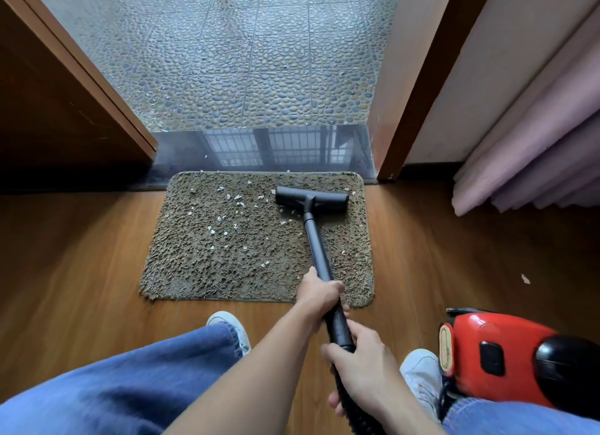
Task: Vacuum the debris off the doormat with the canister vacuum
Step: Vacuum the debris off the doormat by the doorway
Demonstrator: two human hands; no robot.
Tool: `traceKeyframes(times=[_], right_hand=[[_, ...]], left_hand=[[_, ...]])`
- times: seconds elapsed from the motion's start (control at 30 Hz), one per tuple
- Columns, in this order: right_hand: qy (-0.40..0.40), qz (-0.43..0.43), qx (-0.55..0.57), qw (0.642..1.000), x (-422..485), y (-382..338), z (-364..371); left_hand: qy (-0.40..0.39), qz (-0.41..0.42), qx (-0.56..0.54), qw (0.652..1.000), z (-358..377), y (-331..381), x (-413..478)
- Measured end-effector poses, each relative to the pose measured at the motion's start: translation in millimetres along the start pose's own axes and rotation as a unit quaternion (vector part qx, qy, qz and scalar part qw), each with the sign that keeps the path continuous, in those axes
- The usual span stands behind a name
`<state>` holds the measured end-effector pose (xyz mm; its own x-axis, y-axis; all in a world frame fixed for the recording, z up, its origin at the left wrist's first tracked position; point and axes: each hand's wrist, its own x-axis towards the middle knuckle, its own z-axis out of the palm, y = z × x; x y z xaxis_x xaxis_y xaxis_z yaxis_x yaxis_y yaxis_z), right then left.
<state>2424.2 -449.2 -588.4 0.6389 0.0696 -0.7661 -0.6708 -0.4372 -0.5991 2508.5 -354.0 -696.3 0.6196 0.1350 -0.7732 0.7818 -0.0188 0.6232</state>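
Head view: left hand [319, 293], right hand [360, 368] hold one wand [316, 239].

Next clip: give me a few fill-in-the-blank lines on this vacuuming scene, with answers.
The floor head sits on the doormat's far ____ corner.
Of the left hand and right hand, the ____ grips the wand nearer the floor head.
The canister vacuum is mostly ____.
Most debris lies ____ of the floor head.
Missing: right; left; red; left.
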Motion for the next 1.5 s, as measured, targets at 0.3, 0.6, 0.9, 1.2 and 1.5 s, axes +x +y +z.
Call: traceKeyframes(times=[0.3, 0.6, 0.9, 1.2, 1.5], right_hand=[[0.046, 0.016, -0.035, 0.998, -41, 51, 4], [0.064, 0.01, 0.044, 0.997, -16, 49, -16], [0.078, -0.005, 0.067, 0.995, 38, 10, -35], [0.079, 0.007, 0.061, 0.995, 50, 5, -37], [0.045, 0.02, 0.029, 0.998, -5, 17, -14]], left_hand=[[-0.023, -0.006, -0.001, 1.0, 27, -44, -47], [-0.042, 0.002, 0.033, 0.999, 56, -16, -22], [-0.059, 0.025, 0.081, 0.995, 62, 40, 33], [-0.065, 0.02, 0.056, 0.996, 65, 42, 49], [-0.072, -0.004, 0.033, 0.997, 44, 2, 3]])
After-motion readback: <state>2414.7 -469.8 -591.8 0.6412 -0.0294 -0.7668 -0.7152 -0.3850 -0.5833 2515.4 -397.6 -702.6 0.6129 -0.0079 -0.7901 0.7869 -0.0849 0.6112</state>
